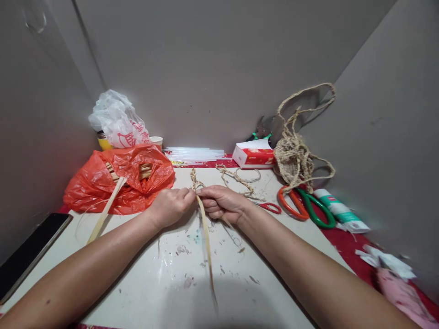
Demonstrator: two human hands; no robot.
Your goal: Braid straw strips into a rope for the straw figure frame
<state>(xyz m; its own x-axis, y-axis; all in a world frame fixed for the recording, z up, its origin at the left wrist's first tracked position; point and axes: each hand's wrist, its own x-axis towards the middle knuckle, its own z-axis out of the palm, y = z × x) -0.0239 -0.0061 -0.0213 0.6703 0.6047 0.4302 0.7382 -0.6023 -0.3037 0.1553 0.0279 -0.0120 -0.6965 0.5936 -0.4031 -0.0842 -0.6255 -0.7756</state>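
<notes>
My left hand (170,206) and my right hand (222,202) meet at the middle of the white work board (164,274), both with fingers pinched closed. Between them they grip a long pale straw strip (207,242) at its upper end; the strip trails down toward me over the board. Just past my fingertips a short twisted piece of jute cord (195,179) lies on the board, seemingly joined to the strip. A second loose length of twisted cord (236,178) lies beyond my right hand.
A red plastic bag (120,183) with wooden sticks and a flat strip sits left; a white bag (118,119) behind it. A jute tangle (295,155), tissue box (254,154), orange and green scissors (305,205), a tube (339,212) are right. A phone (30,251) lies at the left edge.
</notes>
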